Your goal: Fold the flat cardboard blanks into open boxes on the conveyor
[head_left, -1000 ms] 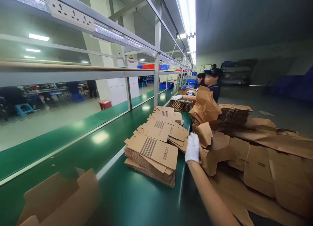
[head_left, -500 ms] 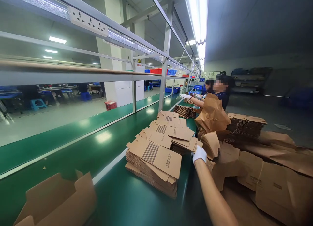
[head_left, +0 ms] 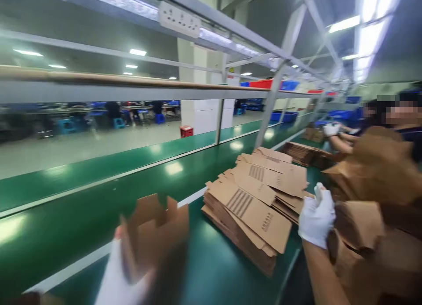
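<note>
The left hand (head_left: 120,276), white-gloved and blurred, grasps a half-folded cardboard box (head_left: 154,234) over the near edge of the green belt (head_left: 99,204). Mid-belt lies a stack of flat cartons (head_left: 250,217). The right hand (head_left: 317,217), gloved, hovers beside the stack's right edge; I cannot tell its grip.

Two gloved hands (head_left: 317,217); three stacks of flat cartons (head_left: 250,217).

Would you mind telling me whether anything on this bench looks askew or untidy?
Yes: the flat cardboard blanks on the green belt are not squared up; the upper sheets are fanned and twisted against the stack below. The right hand is at their edge, beside loosely heaped brown cardboard. The left hand holds a part-folded box, too blurred to judge.
</note>
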Tool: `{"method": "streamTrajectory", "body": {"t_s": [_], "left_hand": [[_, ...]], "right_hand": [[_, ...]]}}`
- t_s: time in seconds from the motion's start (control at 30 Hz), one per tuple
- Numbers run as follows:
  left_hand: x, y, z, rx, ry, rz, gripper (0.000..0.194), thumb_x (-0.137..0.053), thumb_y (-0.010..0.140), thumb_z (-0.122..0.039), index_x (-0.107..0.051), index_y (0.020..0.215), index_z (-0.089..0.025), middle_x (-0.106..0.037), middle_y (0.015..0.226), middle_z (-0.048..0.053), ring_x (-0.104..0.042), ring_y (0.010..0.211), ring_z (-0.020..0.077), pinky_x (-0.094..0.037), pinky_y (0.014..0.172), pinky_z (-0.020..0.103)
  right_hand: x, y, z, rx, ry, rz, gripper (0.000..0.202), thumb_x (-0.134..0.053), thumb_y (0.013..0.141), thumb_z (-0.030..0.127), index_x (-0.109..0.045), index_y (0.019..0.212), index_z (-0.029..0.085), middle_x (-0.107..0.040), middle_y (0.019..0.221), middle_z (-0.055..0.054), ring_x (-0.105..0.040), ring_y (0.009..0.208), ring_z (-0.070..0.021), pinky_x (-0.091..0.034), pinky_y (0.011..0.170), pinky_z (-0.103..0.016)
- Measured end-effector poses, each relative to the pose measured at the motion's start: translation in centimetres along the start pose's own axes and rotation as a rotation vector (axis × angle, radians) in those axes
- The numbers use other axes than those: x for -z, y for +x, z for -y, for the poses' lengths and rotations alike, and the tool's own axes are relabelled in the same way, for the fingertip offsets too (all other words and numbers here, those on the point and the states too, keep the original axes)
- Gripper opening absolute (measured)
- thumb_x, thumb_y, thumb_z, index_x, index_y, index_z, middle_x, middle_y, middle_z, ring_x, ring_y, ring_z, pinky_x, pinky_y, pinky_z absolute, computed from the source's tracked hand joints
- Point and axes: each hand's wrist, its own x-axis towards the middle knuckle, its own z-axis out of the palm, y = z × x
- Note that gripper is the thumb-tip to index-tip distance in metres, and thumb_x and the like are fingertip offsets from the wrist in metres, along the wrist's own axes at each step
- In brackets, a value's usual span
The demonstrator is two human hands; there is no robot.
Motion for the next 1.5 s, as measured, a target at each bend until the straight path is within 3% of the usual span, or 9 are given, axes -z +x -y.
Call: {"method": "streamTrajectory", "body": {"t_s": [0.13, 0.23, 0.4, 0.53, 0.73, 0.93, 1.13, 1.23, 1.5], "left_hand": [[-1.2, -0.6, -1.7, 0.006, -0.135, 0.099, 0.101, -0.063, 0.076, -0.051, 0.001, 0.148, -0.019, -0.013, 0.154, 0.017, -0.018, 0.14, 0.0367, -0.02, 0.115, 0.054], [-1.5, -1.5, -2.6, -0.03, -0.184, 0.13, 0.099, -0.063, 0.075, -0.052, -0.003, 0.148, -0.022, -0.027, 0.15, 0.016, -0.033, 0.134, 0.0363, -0.037, 0.109, 0.049], [-0.9, -2.0, -2.4, -0.062, -0.214, 0.092, 0.093, -0.06, 0.077, -0.052, -0.006, 0.148, -0.023, -0.028, 0.15, 0.015, -0.039, 0.13, 0.0358, -0.047, 0.101, 0.045], [-0.8, -1.8, -2.5, -0.075, -0.227, 0.05, 0.092, -0.061, 0.076, -0.05, -0.009, 0.148, -0.023, -0.029, 0.15, 0.014, -0.039, 0.13, 0.0361, -0.047, 0.101, 0.047], [-0.8, -2.3, -4.2, -0.043, -0.166, -0.012, 0.094, -0.072, 0.067, -0.048, -0.023, 0.145, -0.028, -0.04, 0.144, 0.01, -0.039, 0.13, 0.0385, -0.049, 0.099, 0.049], [-1.3, -2.7, -4.7, -0.09, -0.208, 0.023, 0.094, -0.066, 0.074, -0.045, -0.012, 0.148, -0.022, -0.033, 0.147, 0.014, -0.04, 0.13, 0.0335, -0.044, 0.104, 0.047], [-1.1, -2.9, -4.9, -0.107, -0.138, -0.011, 0.097, -0.071, 0.068, -0.041, -0.016, 0.146, -0.025, -0.029, 0.148, 0.012, -0.025, 0.138, 0.036, -0.024, 0.114, 0.055], [-0.7, -2.8, -5.2, -0.153, -0.121, 0.04, 0.088, -0.072, 0.064, -0.04, -0.032, 0.141, -0.026, -0.041, 0.14, 0.011, -0.035, 0.132, 0.0365, -0.033, 0.111, 0.05], [-1.1, -2.6, -5.1, -0.268, -0.044, 0.169, 0.069, -0.059, 0.058, -0.015, -0.045, 0.125, -0.023, -0.038, 0.132, 0.012, -0.049, 0.118, 0.0296, -0.044, 0.101, 0.047]], "right_hand": [[1.5, -7.9, 12.1, 1.017, 0.434, 0.554, 0.057, -0.051, 0.089, 0.052, -0.043, 0.133, 0.016, -0.053, 0.125, -0.016, -0.05, 0.115, -0.0299, -0.042, 0.098, -0.043], [1.1, -13.7, 18.1, 1.347, 0.411, 0.948, 0.039, -0.042, 0.093, 0.051, -0.053, 0.108, 0.016, -0.057, 0.111, -0.012, -0.052, 0.097, -0.0269, -0.046, 0.078, -0.04], [-0.9, -17.2, 20.5, 1.345, 0.353, 0.923, 0.063, -0.021, 0.092, 0.065, -0.051, 0.114, 0.013, -0.055, 0.1, -0.012, -0.047, 0.08, -0.0239, -0.038, 0.065, -0.039], [-0.9, -17.2, 21.0, 1.36, 0.295, 0.893, 0.071, -0.019, 0.089, 0.071, -0.052, 0.112, 0.013, -0.055, 0.096, -0.012, -0.047, 0.078, -0.0233, -0.036, 0.064, -0.037], [-1.5, -17.2, 20.8, 1.339, 0.2, 1.066, 0.07, -0.032, 0.079, 0.081, -0.055, 0.097, 0.018, -0.056, 0.086, -0.006, -0.049, 0.074, -0.0206, -0.036, 0.064, -0.034], [-1.5, -16.6, 20.9, 1.422, 0.308, 0.933, 0.075, -0.012, 0.087, 0.074, -0.055, 0.108, 0.017, -0.058, 0.091, -0.009, -0.047, 0.074, -0.0208, -0.03, 0.063, -0.034], [-1.8, -17.4, 20.1, 1.509, 0.251, 1.278, 0.077, 0.002, 0.089, 0.069, -0.057, 0.086, 0.019, -0.053, 0.066, -0.001, -0.041, 0.053, -0.0141, -0.02, 0.05, -0.031], [-2.0, -17.7, 19.1, 1.514, 0.258, 1.33, 0.075, 0.003, 0.094, 0.061, -0.056, 0.075, 0.019, -0.051, 0.056, 0.0, -0.04, 0.047, -0.0124, -0.017, 0.049, -0.031], [-2.4, -17.8, 18.2, 1.567, 0.418, 1.117, 0.066, -0.008, 0.098, 0.054, -0.05, 0.062, 0.019, -0.043, 0.043, 0.002, -0.03, 0.037, -0.0115, -0.013, 0.045, -0.032]]}}
